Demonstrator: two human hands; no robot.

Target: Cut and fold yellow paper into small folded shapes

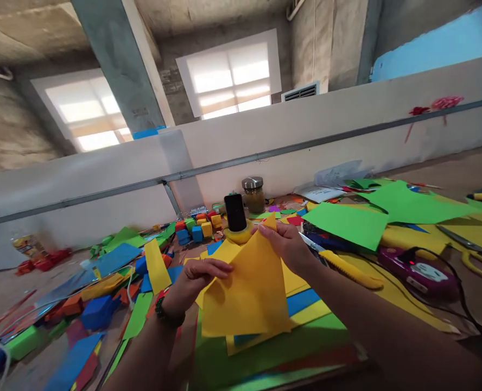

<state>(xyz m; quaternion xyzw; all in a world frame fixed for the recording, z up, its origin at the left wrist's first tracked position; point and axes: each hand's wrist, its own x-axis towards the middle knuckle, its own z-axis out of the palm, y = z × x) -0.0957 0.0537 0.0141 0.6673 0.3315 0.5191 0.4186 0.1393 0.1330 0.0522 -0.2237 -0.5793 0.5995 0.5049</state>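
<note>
A yellow craft sheet (249, 290) is held up in front of me, over a stack of coloured sheets. My right hand (287, 244) pinches its upper corner between thumb and fingers. At the sheet's upper left edge, my left hand (202, 277) has its fingers bent over the front; its thumb is hidden. Below the held sheet lie more yellow pieces, a blue strip (302, 301) and a green sheet (216, 361). A yellow utility knife (350, 270) lies right of my right hand, its blade pointing toward the sheet.
Behind the sheet stand a phone (235, 212) on a yellow tape roll (238, 234) and a lidded jar (253, 195). Coloured blocks (197, 234) and scraps cover the left. Green sheets (347, 220), a purple power strip (420, 277) with a cable and scissors (469, 241) lie right.
</note>
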